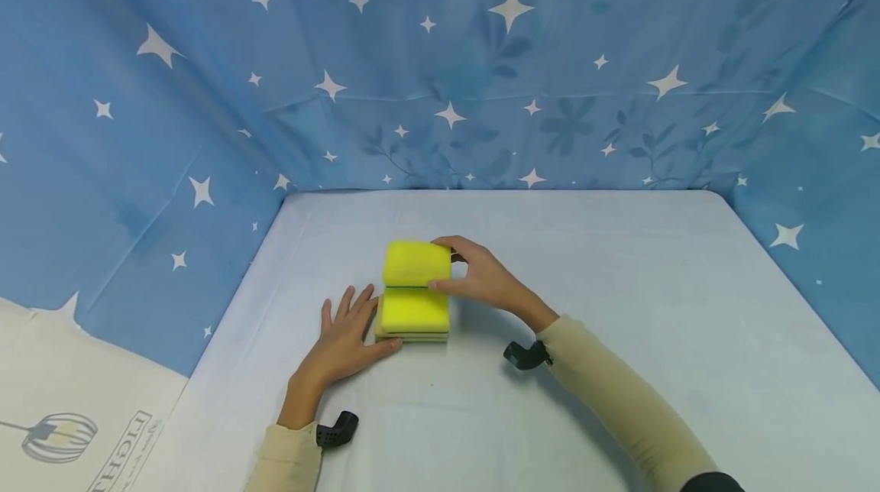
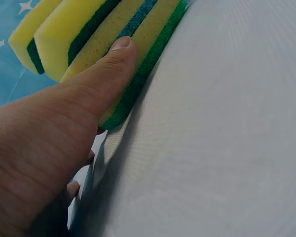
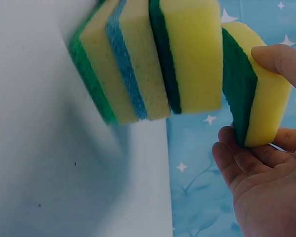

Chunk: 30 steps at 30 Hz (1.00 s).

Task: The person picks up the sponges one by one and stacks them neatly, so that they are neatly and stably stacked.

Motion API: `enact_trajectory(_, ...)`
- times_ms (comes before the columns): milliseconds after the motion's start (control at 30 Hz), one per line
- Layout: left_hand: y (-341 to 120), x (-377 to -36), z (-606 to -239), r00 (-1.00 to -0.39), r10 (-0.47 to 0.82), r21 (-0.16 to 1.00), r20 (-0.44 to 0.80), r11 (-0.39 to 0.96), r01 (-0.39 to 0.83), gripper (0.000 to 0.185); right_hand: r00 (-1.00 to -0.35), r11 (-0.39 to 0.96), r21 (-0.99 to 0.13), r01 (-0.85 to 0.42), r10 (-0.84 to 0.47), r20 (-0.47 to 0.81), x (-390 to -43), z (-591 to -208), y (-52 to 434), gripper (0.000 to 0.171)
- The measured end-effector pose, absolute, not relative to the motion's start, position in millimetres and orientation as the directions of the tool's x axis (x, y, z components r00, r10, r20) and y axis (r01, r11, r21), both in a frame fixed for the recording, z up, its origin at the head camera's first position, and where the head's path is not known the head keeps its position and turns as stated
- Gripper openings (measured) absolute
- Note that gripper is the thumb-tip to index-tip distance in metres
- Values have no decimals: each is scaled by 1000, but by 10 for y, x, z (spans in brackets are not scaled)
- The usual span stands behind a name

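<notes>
A stack of sponges [image 1: 415,312] sits on the table, bright yellow on its uppermost face. From the side, the right wrist view shows tan foam [image 3: 96,54] with green and blue scouring layers lower down, and dark green under the yellow. My right hand [image 1: 484,274] pinches another yellow sponge [image 3: 266,103] with a dark green underside between thumb and fingers. That sponge is tilted, with a gap showing between it and the stack. My left hand [image 1: 347,343] lies at the stack's left front corner, fingers spread and straight, thumb [image 2: 116,61] touching the lower sponges' side.
A white cloth covers the table [image 1: 584,400]. Blue star-patterned fabric [image 1: 440,64] hangs behind it and along both sides. A cream printed part of the fabric [image 1: 76,370] shows at the lower left. Each wrist wears a black device [image 1: 525,355].
</notes>
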<state>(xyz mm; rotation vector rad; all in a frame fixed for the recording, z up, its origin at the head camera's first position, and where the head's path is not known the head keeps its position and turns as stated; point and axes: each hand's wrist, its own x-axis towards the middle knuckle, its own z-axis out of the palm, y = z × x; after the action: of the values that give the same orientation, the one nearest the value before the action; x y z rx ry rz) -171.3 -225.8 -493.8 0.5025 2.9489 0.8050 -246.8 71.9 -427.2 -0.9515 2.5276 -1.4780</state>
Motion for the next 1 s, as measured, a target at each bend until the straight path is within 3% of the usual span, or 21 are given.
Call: enact_trajectory(1000, -2248, -1695, -4910, -946, 318, 522, 70, 796, 306, 91, -748, 323, -762, -560, -592, 299, -2114, -4395, 693, 64)
